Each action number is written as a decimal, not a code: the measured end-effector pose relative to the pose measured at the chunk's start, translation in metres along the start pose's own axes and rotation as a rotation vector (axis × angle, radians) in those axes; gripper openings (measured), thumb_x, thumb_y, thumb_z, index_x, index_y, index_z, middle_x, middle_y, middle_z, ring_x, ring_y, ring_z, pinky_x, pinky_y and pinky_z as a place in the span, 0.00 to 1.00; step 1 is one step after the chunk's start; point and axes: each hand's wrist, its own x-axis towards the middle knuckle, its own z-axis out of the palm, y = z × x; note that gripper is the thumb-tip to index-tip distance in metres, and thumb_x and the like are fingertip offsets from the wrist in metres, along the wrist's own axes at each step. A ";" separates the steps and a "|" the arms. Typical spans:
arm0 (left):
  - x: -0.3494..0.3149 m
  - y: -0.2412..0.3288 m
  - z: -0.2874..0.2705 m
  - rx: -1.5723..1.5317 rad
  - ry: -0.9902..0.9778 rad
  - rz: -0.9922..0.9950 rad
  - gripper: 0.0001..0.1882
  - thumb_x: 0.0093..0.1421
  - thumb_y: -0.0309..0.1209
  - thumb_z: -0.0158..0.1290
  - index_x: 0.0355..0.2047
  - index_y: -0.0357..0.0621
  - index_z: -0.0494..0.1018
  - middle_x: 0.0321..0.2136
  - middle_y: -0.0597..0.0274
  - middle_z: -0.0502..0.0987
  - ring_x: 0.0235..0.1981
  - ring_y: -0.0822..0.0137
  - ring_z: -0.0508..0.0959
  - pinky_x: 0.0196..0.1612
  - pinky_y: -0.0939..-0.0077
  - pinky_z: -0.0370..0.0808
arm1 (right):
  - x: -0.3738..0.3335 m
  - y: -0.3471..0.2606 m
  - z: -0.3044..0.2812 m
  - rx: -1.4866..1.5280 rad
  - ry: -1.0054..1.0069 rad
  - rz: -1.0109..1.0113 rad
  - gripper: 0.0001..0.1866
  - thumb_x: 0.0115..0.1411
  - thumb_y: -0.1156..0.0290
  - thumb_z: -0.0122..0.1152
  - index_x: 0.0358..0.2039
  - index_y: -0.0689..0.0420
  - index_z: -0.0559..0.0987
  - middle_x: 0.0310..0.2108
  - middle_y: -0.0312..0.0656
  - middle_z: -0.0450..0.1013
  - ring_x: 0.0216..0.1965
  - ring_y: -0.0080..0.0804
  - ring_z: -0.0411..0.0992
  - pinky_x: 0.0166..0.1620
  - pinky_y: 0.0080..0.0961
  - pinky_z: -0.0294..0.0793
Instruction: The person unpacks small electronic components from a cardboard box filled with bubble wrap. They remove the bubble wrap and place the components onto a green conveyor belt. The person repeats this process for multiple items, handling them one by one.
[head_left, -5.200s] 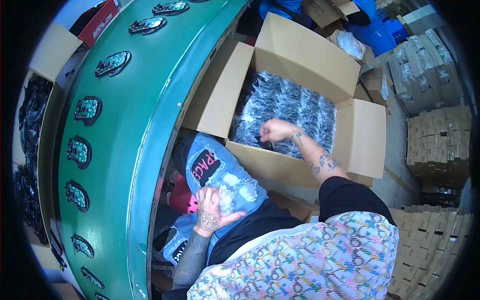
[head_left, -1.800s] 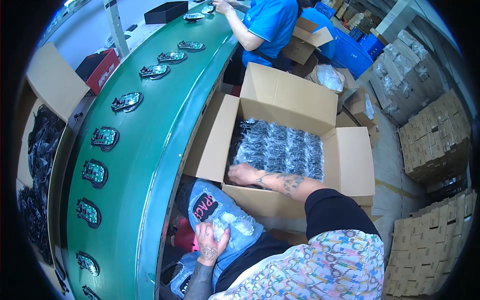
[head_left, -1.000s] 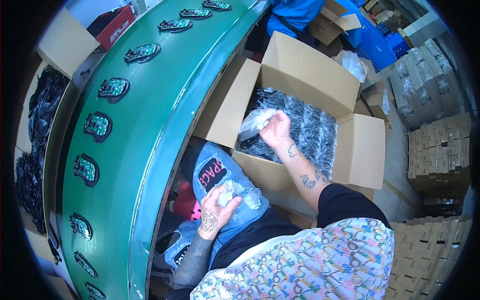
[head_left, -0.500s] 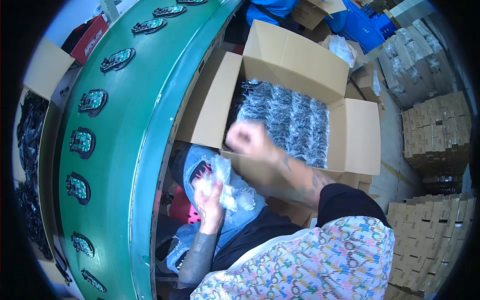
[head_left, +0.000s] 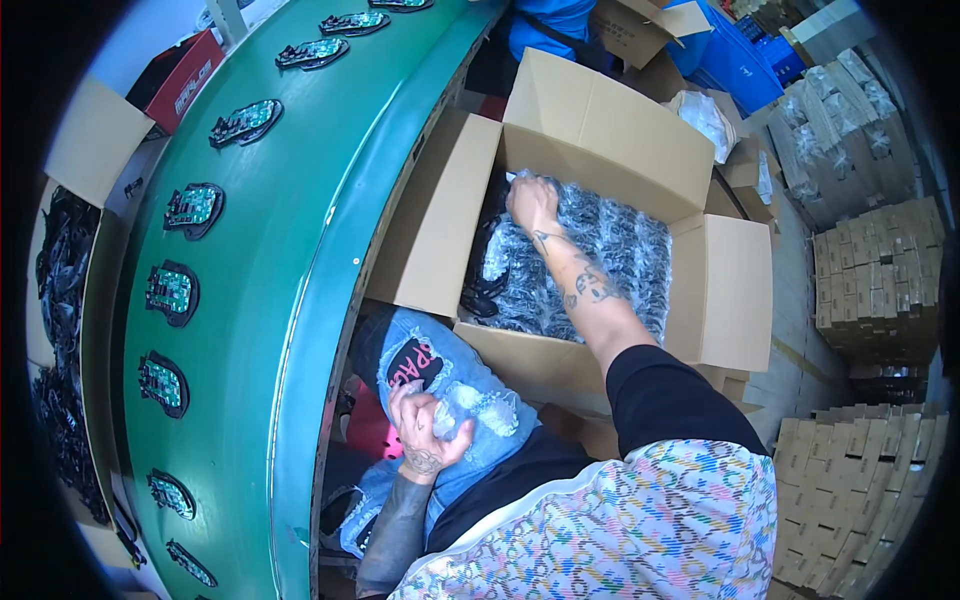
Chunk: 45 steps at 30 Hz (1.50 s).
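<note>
The left hand [head_left: 427, 425], toward 7 o'clock, grasps crumpled plastic [head_left: 446, 418] between curled fingers and thumb, over the jeans [head_left: 473, 375]. The right hand [head_left: 533, 203], toward 1 o'clock, is inside the box [head_left: 535, 362], its fingers bent down onto the bags [head_left: 620, 245] near the box's 10 o'clock side; whether it grips one I cannot tell. The clear bags lie packed in rows. At 9 o'clock the green belt [head_left: 240, 300] carries a line of boards [head_left: 172, 292]; stacked cartons [head_left: 875, 285] stand at 3 o'clock.
</note>
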 end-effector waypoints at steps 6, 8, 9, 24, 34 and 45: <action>-0.020 -0.009 0.005 -0.094 0.030 0.162 0.18 0.42 0.21 0.65 0.32 0.43 0.69 0.34 0.55 0.70 0.37 0.54 0.75 0.37 0.61 0.75 | -0.036 -0.035 -0.027 0.843 -0.567 0.184 0.10 0.56 0.66 0.57 0.32 0.55 0.83 0.27 0.48 0.79 0.31 0.46 0.79 0.41 0.36 0.78; -0.022 -0.007 0.001 -0.071 -0.002 0.106 0.19 0.42 0.21 0.65 0.34 0.44 0.70 0.35 0.55 0.70 0.37 0.54 0.75 0.37 0.61 0.75 | -0.029 -0.007 -0.005 0.670 -0.178 0.285 0.13 0.57 0.65 0.56 0.37 0.57 0.82 0.31 0.48 0.79 0.36 0.49 0.77 0.44 0.39 0.76; -0.019 -0.004 0.003 -0.071 -0.021 0.086 0.20 0.41 0.22 0.66 0.34 0.45 0.71 0.36 0.55 0.70 0.36 0.54 0.75 0.37 0.62 0.74 | -0.025 0.022 0.009 0.567 0.021 0.339 0.14 0.58 0.64 0.55 0.39 0.58 0.81 0.33 0.49 0.79 0.38 0.50 0.77 0.45 0.41 0.75; -0.008 0.002 0.005 -0.110 -0.041 0.068 0.19 0.47 0.20 0.62 0.37 0.42 0.66 0.33 0.51 0.72 0.33 0.53 0.74 0.35 0.62 0.73 | -0.015 0.044 0.030 0.334 -0.030 0.599 0.29 0.64 0.49 0.46 0.61 0.51 0.66 0.60 0.53 0.63 0.61 0.55 0.60 0.61 0.46 0.60; -0.013 -0.002 0.005 -0.102 -0.009 0.034 0.18 0.45 0.23 0.63 0.35 0.44 0.68 0.33 0.53 0.72 0.31 0.52 0.74 0.33 0.60 0.72 | -0.002 0.029 0.024 0.544 -0.085 0.833 0.31 0.60 0.44 0.48 0.53 0.56 0.71 0.51 0.56 0.70 0.54 0.56 0.67 0.58 0.44 0.65; -0.010 0.000 -0.004 -0.104 -0.044 0.024 0.17 0.47 0.21 0.62 0.35 0.41 0.66 0.33 0.51 0.72 0.33 0.53 0.74 0.35 0.62 0.73 | 0.006 0.043 0.043 0.454 -0.182 0.789 0.32 0.67 0.47 0.33 0.48 0.60 0.76 0.47 0.60 0.73 0.51 0.56 0.71 0.56 0.44 0.67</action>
